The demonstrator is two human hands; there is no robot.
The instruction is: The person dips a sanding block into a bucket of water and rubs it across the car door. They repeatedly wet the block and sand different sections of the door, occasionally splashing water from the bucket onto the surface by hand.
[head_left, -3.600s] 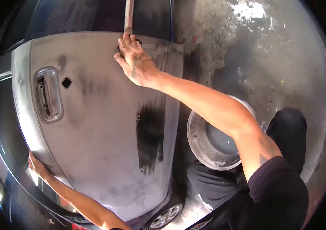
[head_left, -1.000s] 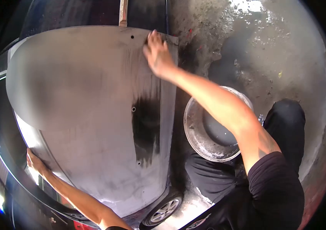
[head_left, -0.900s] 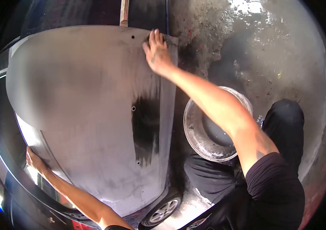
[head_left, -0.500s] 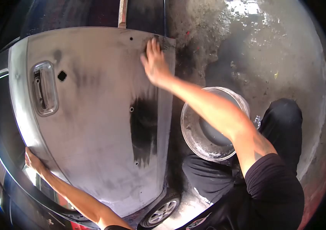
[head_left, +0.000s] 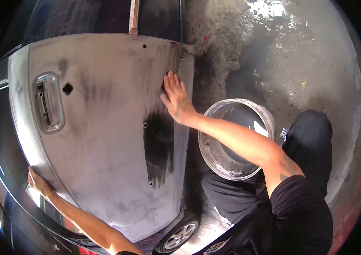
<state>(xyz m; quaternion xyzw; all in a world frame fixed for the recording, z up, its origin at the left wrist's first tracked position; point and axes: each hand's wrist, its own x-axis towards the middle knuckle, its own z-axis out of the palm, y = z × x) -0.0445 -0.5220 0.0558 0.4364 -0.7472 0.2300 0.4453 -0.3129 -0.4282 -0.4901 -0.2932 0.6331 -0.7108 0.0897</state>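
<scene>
A grey, sanded car door point(head_left: 104, 161) fills the left half of the view, with a door handle recess point(head_left: 48, 102), small holes and a black patch point(head_left: 159, 148) near its lower edge. My right hand point(head_left: 177, 98) lies flat on the door just above that patch, fingers stretched and slightly apart; whatever may be under the palm is hidden. At the door's window edge, on the left, rests my left hand point(head_left: 39, 182), its fingers partly hidden behind the edge.
A round bucket point(head_left: 235, 175) of grey liquid stands under my right forearm, close to my bent legs point(head_left: 310, 144). Wet concrete floor point(head_left: 316, 76) spreads to the right. A car wheel point(head_left: 180, 236) shows at the bottom.
My right hand has slid down the door, from near the top edge toward the black patch. Dark streaks show where it was. My left hand has stayed at the window edge.
</scene>
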